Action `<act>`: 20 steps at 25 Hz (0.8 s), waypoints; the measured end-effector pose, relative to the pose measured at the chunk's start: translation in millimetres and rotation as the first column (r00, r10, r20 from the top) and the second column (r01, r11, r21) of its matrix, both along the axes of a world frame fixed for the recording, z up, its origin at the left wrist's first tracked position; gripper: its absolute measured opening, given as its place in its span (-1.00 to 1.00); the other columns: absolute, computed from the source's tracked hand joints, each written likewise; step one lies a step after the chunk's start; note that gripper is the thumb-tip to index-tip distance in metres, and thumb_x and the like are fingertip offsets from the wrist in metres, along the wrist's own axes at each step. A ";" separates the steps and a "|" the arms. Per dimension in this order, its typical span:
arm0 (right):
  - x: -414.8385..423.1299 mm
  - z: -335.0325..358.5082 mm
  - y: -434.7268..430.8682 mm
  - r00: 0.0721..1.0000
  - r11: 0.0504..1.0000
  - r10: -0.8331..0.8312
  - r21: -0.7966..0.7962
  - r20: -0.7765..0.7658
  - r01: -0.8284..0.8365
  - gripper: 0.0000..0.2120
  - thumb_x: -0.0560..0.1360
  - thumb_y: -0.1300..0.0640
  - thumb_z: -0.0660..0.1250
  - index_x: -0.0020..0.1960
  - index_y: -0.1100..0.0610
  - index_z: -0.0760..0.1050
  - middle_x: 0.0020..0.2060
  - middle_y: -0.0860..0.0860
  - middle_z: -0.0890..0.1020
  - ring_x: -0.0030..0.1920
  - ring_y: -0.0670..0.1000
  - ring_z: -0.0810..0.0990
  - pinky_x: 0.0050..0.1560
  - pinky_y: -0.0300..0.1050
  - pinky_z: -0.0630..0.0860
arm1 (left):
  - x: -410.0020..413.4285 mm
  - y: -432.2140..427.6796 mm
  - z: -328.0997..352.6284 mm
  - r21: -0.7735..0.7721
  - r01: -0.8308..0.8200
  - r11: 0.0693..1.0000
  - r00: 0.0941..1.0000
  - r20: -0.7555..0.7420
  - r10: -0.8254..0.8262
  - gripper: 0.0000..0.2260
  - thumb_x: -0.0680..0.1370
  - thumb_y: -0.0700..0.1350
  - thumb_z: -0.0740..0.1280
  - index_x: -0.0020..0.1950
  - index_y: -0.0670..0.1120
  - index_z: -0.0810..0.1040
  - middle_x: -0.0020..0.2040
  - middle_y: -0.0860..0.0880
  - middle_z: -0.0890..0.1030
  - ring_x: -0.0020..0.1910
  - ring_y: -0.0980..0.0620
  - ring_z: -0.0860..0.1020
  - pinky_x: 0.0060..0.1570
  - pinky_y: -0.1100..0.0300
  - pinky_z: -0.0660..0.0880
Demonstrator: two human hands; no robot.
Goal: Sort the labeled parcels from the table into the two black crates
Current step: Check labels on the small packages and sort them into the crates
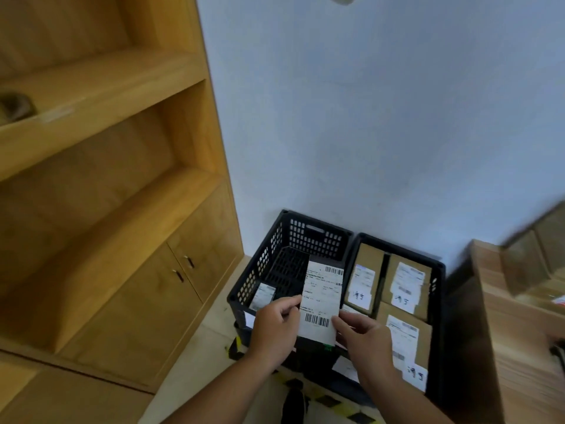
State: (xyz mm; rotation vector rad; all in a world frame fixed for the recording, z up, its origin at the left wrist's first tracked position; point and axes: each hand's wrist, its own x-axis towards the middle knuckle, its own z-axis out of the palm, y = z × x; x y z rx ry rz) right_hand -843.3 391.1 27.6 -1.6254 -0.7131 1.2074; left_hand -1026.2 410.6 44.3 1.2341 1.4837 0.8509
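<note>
Both hands, left [276, 324] and right [363, 336], pinch one labeled parcel [321, 304] above the left crate [318, 237].

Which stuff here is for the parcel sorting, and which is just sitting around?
For the job: labeled parcel, left hand, right hand, left black crate, right black crate, labeled cardboard boxes, table.
Just sitting around: wooden shelf cabinet, striped floor tape.

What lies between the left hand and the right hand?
The white-labelled parcel, which the left hand and the right hand hold at its edges, in the head view.
</note>
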 end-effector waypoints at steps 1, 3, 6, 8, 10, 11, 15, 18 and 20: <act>-10.4 -4.4 12.5 1.000 1.000 0.012 -0.007 -0.007 -0.012 -0.92 0.51 0.25 0.51 -0.03 0.11 0.71 -0.09 0.02 0.77 -0.02 0.08 0.75 0.05 0.09 0.69 | -10.9 11.9 -4.0 -0.012 -0.008 1.000 1.000 -0.005 0.008 -0.70 0.67 -0.11 0.25 0.37 0.01 0.62 0.25 0.13 0.66 0.19 0.16 0.63 0.15 0.06 0.65; -27.5 -13.1 38.7 0.999 0.999 0.029 -0.019 -0.041 -0.030 -0.91 0.51 0.24 0.50 -0.04 0.07 0.71 -0.11 -0.01 0.78 -0.04 0.03 0.75 0.03 0.04 0.70 | -29.5 38.2 -11.1 -0.018 -0.011 1.000 1.000 -0.019 0.010 -0.70 0.67 -0.13 0.25 0.36 0.00 0.63 0.24 0.12 0.67 0.19 0.19 0.63 0.15 0.11 0.65; -49.2 -25.7 81.2 0.995 0.997 0.063 -0.029 -0.083 -0.066 -0.89 0.52 0.24 0.49 0.02 0.09 0.71 -0.09 -0.01 0.78 -0.03 0.00 0.76 0.03 -0.01 0.70 | -54.1 80.2 -20.0 -0.026 0.011 1.000 0.999 -0.045 -0.012 -0.69 0.67 -0.17 0.23 0.33 0.02 0.65 0.22 0.14 0.68 0.16 0.25 0.63 0.09 0.23 0.65; -62.0 -30.6 104.6 0.994 0.997 0.064 -0.042 -0.093 -0.069 -0.88 0.51 0.25 0.49 0.02 0.10 0.71 -0.08 0.00 0.78 -0.03 0.01 0.76 0.02 -0.02 0.70 | -67.7 103.5 -23.4 -0.037 0.009 0.999 0.997 -0.071 -0.012 -0.69 0.66 -0.17 0.24 0.33 0.01 0.66 0.22 0.14 0.68 0.17 0.25 0.62 0.10 0.22 0.64; -73.7 -32.5 125.2 0.993 0.996 0.064 -0.059 -0.095 -0.069 -0.87 0.51 0.25 0.50 0.02 0.08 0.70 -0.09 0.00 0.78 -0.04 0.00 0.76 0.00 -0.04 0.70 | -78.8 124.6 -27.0 -0.043 -0.012 0.999 0.997 -0.081 0.009 -0.70 0.66 -0.15 0.25 0.33 -0.01 0.65 0.22 0.11 0.67 0.17 0.21 0.63 0.09 0.22 0.65; -79.4 -35.0 135.8 0.993 0.995 0.066 -0.068 -0.100 -0.073 -0.87 0.51 0.26 0.50 0.01 0.07 0.70 -0.10 0.00 0.78 -0.06 -0.01 0.76 -0.02 -0.06 0.70 | -83.8 135.1 -29.8 -0.045 -0.026 0.999 0.996 -0.088 0.022 -0.71 0.66 -0.15 0.26 0.33 -0.02 0.65 0.21 0.10 0.67 0.16 0.19 0.64 0.05 0.24 0.65; -91.9 -48.9 167.2 0.992 0.991 0.073 -0.108 -0.104 -0.084 -0.85 0.50 0.25 0.50 -0.02 0.02 0.70 -0.11 -0.05 0.78 -0.07 -0.05 0.76 -0.09 -0.12 0.70 | -95.4 163.5 -45.9 -0.053 -0.056 0.997 0.995 -0.082 0.051 -0.74 0.65 -0.14 0.30 0.32 -0.02 0.64 0.17 0.08 0.67 0.10 0.20 0.64 -0.12 0.36 0.62; -96.2 -88.1 184.4 0.992 0.984 0.059 -0.158 -0.114 -0.076 -0.86 0.49 0.24 0.51 -0.01 0.04 0.70 -0.10 -0.03 0.78 -0.06 -0.03 0.76 -0.13 -0.16 0.69 | -100.5 177.8 -82.9 -0.060 -0.021 0.998 0.997 -0.081 0.016 -0.77 0.65 -0.14 0.31 0.23 0.14 0.62 0.16 0.16 0.62 0.11 0.35 0.59 -0.12 0.40 0.60; -99.0 -133.3 193.7 0.994 0.978 0.035 -0.199 -0.102 -0.055 -0.87 0.49 0.23 0.52 0.01 0.05 0.71 -0.08 -0.01 0.78 -0.05 -0.01 0.77 -0.12 -0.15 0.69 | -103.2 190.5 -122.9 -0.085 0.014 0.996 0.997 -0.080 -0.021 -0.73 0.65 -0.16 0.32 0.18 0.23 0.58 0.17 0.20 0.61 0.14 0.37 0.57 -0.06 0.39 0.60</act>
